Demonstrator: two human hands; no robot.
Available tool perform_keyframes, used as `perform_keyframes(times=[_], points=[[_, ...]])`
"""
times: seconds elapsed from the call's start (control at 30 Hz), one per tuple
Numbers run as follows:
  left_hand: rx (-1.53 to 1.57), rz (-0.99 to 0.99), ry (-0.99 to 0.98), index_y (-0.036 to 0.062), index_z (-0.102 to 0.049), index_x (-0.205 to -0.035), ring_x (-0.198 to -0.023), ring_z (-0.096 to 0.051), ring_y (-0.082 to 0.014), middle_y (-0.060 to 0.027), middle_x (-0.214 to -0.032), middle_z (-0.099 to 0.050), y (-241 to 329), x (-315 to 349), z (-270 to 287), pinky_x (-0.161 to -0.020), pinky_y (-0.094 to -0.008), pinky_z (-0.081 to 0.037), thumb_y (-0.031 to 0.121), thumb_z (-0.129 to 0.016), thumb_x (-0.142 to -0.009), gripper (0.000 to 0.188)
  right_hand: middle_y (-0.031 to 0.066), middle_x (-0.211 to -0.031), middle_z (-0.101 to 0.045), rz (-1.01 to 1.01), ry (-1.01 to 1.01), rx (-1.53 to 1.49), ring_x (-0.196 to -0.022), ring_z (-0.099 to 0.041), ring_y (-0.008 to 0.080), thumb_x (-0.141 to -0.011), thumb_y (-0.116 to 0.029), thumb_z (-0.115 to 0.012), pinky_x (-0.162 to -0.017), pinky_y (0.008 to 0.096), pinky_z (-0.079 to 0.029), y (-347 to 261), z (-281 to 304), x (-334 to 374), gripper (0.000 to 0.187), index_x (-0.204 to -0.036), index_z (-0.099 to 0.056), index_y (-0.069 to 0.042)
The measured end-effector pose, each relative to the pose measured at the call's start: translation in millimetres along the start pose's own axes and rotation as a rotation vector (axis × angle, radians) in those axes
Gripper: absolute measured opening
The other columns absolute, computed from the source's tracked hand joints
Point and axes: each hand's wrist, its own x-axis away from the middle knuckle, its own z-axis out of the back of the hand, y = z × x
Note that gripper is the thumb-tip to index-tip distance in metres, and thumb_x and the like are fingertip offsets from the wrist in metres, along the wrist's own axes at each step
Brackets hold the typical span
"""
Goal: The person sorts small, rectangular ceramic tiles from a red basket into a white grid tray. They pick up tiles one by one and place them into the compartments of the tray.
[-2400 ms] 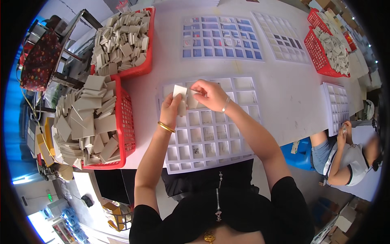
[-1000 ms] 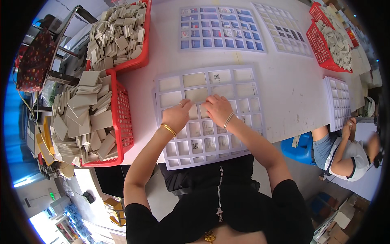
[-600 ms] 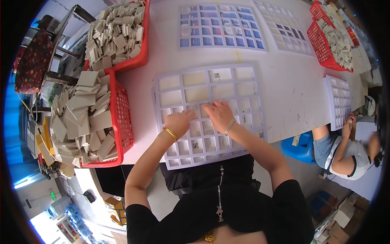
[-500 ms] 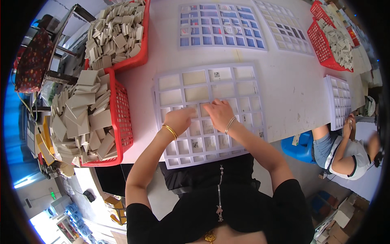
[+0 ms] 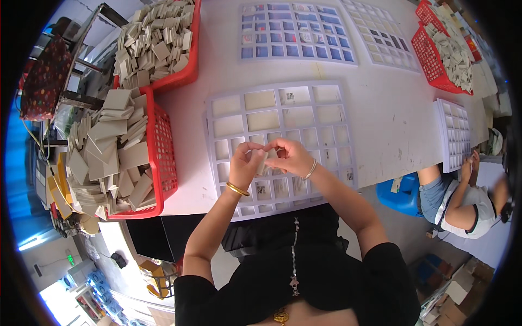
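A white grid tray [image 5: 277, 86] lies before me at the table's front edge, with beige and white panels in its compartments. Over its middle, my left hand [image 5: 244, 165] pinches a small thin beige tile [image 5: 262, 163]. My right hand [image 5: 296, 157] is closed on a similar beige piece [image 5: 273, 154] right beside it, partly covered by the fingers. The two hands nearly meet at the fingertips. Whether the pieces touch the tray cannot be made out.
Red baskets of beige tiles [image 5: 163, 157] [image 5: 190, 73] stand at left, and another red basket [image 5: 429, 60] at far right. Beyond my tray lie a blue-celled grid tray [image 5: 296, 61] and a further white tray [image 5: 375, 32]. A seated person [image 5: 462, 201] works at right by a tray [image 5: 454, 130].
Both hands have drawn together over the tray's middle, my left moving right and slightly down. They have come up off the compartments, and beige tiles now show between the fingers.
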Motion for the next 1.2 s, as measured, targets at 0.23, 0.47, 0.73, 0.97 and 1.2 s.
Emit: perform_keyframes(times=[0.23,0.47,0.73,0.97,1.2], points=[[-0.606,-0.445,0.156,0.0039,-0.065,-0.088,-0.070,-0.053,-0.0068,-0.0010,-0.077,-0.064,-6,11,10,-0.053,-0.0222,-0.043,0.009,-0.073,-0.077,0.015,0.0044,-0.078,-0.064,0.252,0.303,0.203,-0.068,-0.060,0.0095,-0.079,-0.008,-0.071,-0.058,0.0241,-0.048,4,-6,11,0.023,-0.096,-0.058,-0.002],[-0.694,-0.410,0.178,0.0062,-0.065,-0.084,-0.059,-0.058,-0.0175,-0.0055,-0.076,-0.064,-25,12,15,-0.054,-0.0295,-0.046,0.012,-0.071,-0.077,0.011,0.0042,-0.077,-0.064,0.261,0.224,0.475,-0.068,-0.062,0.0115,-0.079,-0.005,-0.068,-0.059,0.0256,-0.049,11,18,21,0.013,-0.086,-0.057,-0.002],[-1.065,-0.535,0.053,0.0095,-0.067,-0.089,-0.069,-0.062,-0.0222,-0.0041,-0.092,-0.061,-28,-1,22,-0.058,-0.0329,-0.051,0.008,-0.066,-0.080,0.009,0.0100,-0.074,-0.064,0.282,0.194,0.538,-0.068,-0.064,0.0231,-0.079,-0.007,-0.066,-0.065,0.0331,-0.051,28,11,12,0.012,-0.087,-0.059,-0.003],[-1.326,-0.695,0.043,0.0170,-0.068,-0.093,-0.094,-0.060,-0.0221,0.0004,-0.097,-0.063,-31,10,20,-0.073,-0.0374,-0.050,0.007,-0.066,-0.073,0.022,0.0038,-0.093,-0.059,0.538,0.356,1.105,-0.088,-0.056,0.0230,-0.073,-0.011,-0.067,-0.071,0.0369,-0.046,29,0,18,0.013,-0.084,-0.062,-0.009],[-1.416,-0.725,-0.052,0.0152,-0.067,-0.098,-0.104,-0.056,-0.0217,0.0029,-0.108,-0.065,-33,30,19,-0.092,-0.0408,-0.038,0.002,-0.061,-0.069,0.033,0.0024,-0.102,-0.056,0.457,0.344,1.420,-0.097,-0.050,0.0194,-0.074,-0.018,-0.063,-0.080,0.0362,-0.037,36,-18,34,0.011,-0.083,-0.067,-0.013]])
